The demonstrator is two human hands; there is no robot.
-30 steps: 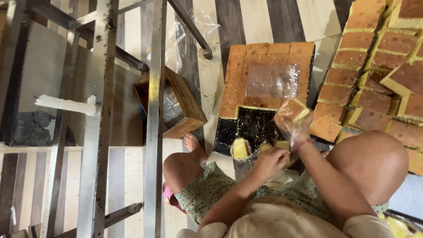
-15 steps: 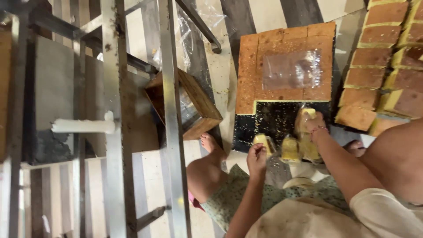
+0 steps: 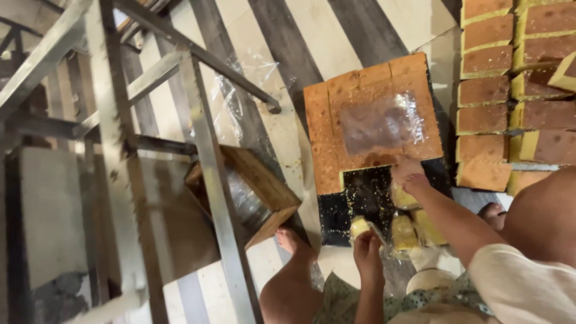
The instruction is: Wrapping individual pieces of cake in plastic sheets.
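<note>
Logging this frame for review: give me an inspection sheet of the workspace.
Surface: striped floor; black tray with crumbs, part-filled with sponge cake.
Job's things: clear plastic sheet lying on the cake; wrapped cake pieces at the tray's near edge.
Clutter: wooden mould; loose plastic bags; cut cake blocks at right.
Hands: left hand holds a wrapped piece; right hand at the cake's cut edge.
Cables: nothing seen.
Surroundings: metal rack at left; bare foot beside the tray.
</note>
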